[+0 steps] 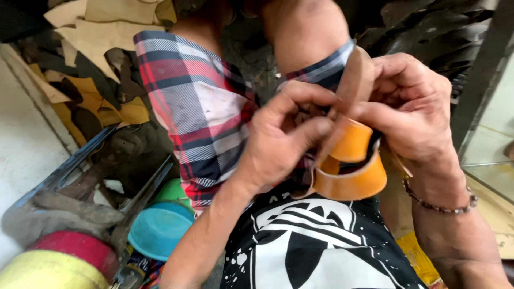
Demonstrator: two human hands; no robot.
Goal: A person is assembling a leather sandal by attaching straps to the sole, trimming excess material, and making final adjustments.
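Both my hands meet close to my chest over a curled tan leather strip [350, 179]. My left hand [281, 134] pinches the strip's upper end between thumb and fingers. From the other side my right hand [409, 104] grips the same strip, fingers folded over its top. The strip loops below my hands in two orange-brown curls. A bead bracelet [439, 206] circles my right wrist. My checked shorts [198, 107] and black printed shirt [316, 241] lie behind the hands.
Leather offcuts [96, 64] in tan and yellow are heaped at the upper left. A metal stand with a worn anvil-like tool [91, 176] stands at the left. A blue bowl [158, 230] and red and yellow tins [64, 259] sit at the lower left.
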